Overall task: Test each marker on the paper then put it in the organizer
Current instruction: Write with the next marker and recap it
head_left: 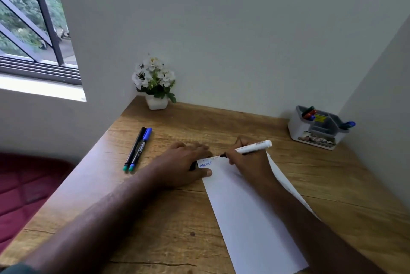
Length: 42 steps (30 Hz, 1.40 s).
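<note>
A white sheet of paper (248, 218) lies on the wooden desk, with blue letters near its top left corner. My right hand (248, 160) grips a white marker (253, 147), its dark tip touching the paper's top edge. My left hand (184, 162) lies flat and pins the paper's top left corner; a small dark object, perhaps a cap, shows under its palm. Two capped markers, one black (135, 147) and one blue (140, 149), lie side by side to the left. The grey organizer (319, 128) stands at the back right with several markers in it.
A white pot of white flowers (155, 87) sits in the back left corner of the desk (177, 218). Walls close the desk in at the back and right. A dark red cushion (24, 191) lies beyond the left edge, under a window.
</note>
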{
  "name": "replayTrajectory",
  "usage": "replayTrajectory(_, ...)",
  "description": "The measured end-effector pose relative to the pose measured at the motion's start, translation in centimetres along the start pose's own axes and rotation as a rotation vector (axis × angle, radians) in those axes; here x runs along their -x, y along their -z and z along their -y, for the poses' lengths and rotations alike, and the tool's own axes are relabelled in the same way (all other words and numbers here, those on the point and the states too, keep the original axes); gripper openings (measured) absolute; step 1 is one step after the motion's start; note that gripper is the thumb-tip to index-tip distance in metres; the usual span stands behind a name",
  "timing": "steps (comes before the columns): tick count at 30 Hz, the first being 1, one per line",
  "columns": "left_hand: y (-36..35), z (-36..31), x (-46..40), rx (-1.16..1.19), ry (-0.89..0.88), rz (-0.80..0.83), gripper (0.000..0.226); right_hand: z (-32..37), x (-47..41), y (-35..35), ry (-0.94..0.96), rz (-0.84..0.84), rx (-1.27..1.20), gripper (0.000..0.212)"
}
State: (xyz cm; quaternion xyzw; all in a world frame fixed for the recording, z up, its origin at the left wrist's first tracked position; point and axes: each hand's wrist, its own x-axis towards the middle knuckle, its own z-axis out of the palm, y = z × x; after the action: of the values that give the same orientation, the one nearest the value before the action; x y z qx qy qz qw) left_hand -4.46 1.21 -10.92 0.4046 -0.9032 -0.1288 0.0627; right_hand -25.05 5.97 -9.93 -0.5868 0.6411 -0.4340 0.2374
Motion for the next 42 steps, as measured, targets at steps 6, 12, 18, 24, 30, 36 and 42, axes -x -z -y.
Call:
replayTrajectory(6,-0.1,0.26,-0.33,0.01,-0.007,0.001,0.06,-0.63,0.49,-0.62,0.022,0.06,0.04,0.024)
replayTrajectory(12,0.06,-0.01,-0.21,0.0,0.002,0.018,0.06,-0.45,0.53,-0.65,0.006,0.105,0.025,0.023)
replayTrajectory(18,-0.27,0.26,-0.19,0.016,0.001,0.009,0.061,-0.34,0.5,-0.85,0.019,0.118,-0.051,0.025)
replayTrajectory(24,-0.35,0.44,-0.28,0.01,-0.005,0.017,0.062,-0.27,0.52,-0.79,0.03,0.114,-0.062,0.024)
replayTrajectory(30,-0.19,0.27,-0.21,0.003,-0.002,0.024,0.058,-0.29,0.57,-0.64,0.038,0.124,-0.052,0.022)
replayTrajectory(36,-0.11,0.23,-0.18,0.006,0.004,0.031,0.058,-0.38,0.52,-0.81,0.035,0.119,-0.013,0.025)
replayTrajectory(42,-0.03,0.14,-0.23,0.006,0.011,0.04,0.057,-0.36,0.43,-0.92,0.055,0.114,0.032,0.023)
